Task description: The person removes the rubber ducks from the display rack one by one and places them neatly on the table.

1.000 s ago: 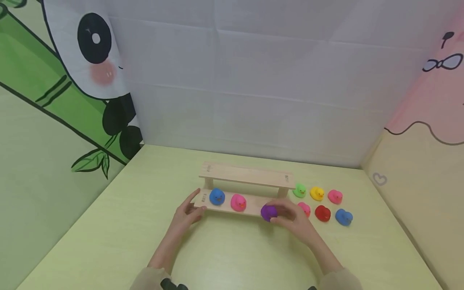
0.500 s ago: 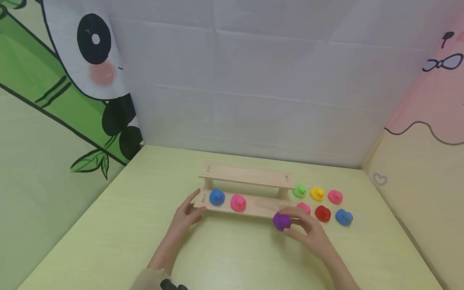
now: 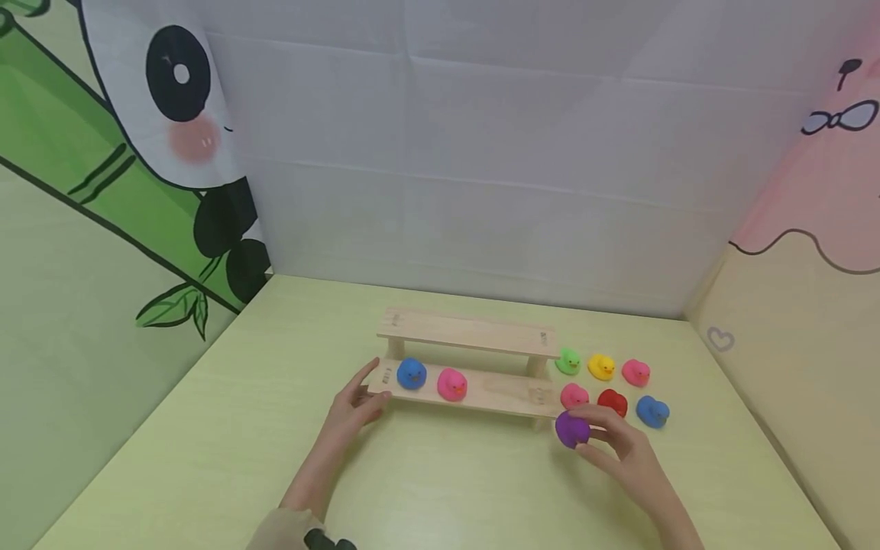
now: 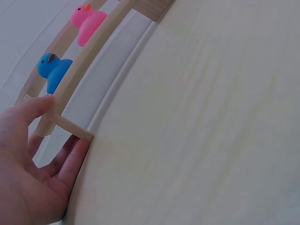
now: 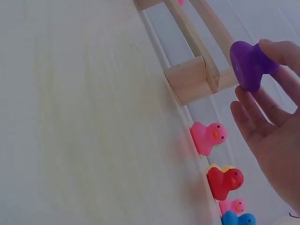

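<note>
A two-tier wooden shelf (image 3: pixel 495 390) stands on the table. My left hand (image 3: pixel 353 407) grips the left end of its lower board; in the left wrist view the thumb lies on the board and the fingers reach round by the leg. A blue rubber duck (image 3: pixel 412 374) and a pink rubber duck (image 3: pixel 451 385) sit on that board's left half. Off the board's right end, my right hand (image 3: pixel 626 447) pinches a purple rubber duck (image 3: pixel 572 430) between thumb and fingers. The right wrist view shows the purple duck (image 5: pixel 247 65) tipped, held above the table.
Right of the shelf, several ducks stand on the table in two rows: green (image 3: pixel 569 362), yellow (image 3: pixel 601 367) and pink (image 3: pixel 635 373) behind; pink (image 3: pixel 574 396), red (image 3: pixel 612 402) and blue (image 3: pixel 652 412) in front. A white sheet (image 3: pixel 481 168) hangs behind the table.
My right hand has carried the purple duck rightward and toward me, from the front of the lower board to past its right end. My left hand stays on the shelf.
</note>
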Demonstrator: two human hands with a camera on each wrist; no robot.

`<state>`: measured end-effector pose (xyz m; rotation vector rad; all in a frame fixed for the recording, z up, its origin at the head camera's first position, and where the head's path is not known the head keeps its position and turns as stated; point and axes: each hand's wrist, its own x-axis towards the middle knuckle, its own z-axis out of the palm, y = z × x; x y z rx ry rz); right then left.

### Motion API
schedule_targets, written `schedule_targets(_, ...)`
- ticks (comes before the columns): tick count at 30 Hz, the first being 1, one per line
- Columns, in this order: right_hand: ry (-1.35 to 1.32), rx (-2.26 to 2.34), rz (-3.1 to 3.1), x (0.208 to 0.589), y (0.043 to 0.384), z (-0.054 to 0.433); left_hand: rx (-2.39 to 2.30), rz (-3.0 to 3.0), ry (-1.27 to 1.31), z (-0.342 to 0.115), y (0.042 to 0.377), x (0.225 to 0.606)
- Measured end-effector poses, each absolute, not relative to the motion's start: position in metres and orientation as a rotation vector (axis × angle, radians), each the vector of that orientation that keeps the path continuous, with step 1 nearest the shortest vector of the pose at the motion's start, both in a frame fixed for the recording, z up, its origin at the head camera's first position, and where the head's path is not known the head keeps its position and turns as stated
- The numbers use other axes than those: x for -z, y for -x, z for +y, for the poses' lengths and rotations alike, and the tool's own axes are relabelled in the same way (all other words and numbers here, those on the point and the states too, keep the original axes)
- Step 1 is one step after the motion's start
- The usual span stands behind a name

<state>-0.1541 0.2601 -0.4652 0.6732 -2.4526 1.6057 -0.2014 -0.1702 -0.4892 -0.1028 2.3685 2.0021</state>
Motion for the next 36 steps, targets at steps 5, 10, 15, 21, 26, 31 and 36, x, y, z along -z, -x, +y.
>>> schedule_targets(5,-0.606,-1.566,-2.527,0.466,0.151,0.269,-2.002,2.365,0.104,-0.170,0.202,0.490)
schedule_targets(10,-0.533,-1.579,-2.631,0.468,0.151,0.274,-2.003,2.363,0.103,-0.171,0.202,0.490)
schedule_targets(15,-0.525,-1.617,-2.731,0.469,0.155,0.281,-1.994,2.384,0.086,-0.170,0.204,0.491)
schedule_targets(21,-0.507,-1.690,-2.848,0.478,0.160,0.291,-1.985,2.401,0.078,-0.170,0.204,0.492)
schedule_targets(26,-0.577,-1.828,-2.778,0.488,0.163,0.297,-1.989,2.392,0.093,-0.171,0.203,0.492)
schedule_targets(31,-0.600,-1.889,-2.756,0.490,0.166,0.301,-1.995,2.381,0.106,-0.171,0.203,0.491)
schedule_targets(36,-0.551,-1.885,-2.807,0.490,0.165,0.304,-1.986,2.389,0.102,-0.170,0.203,0.491)
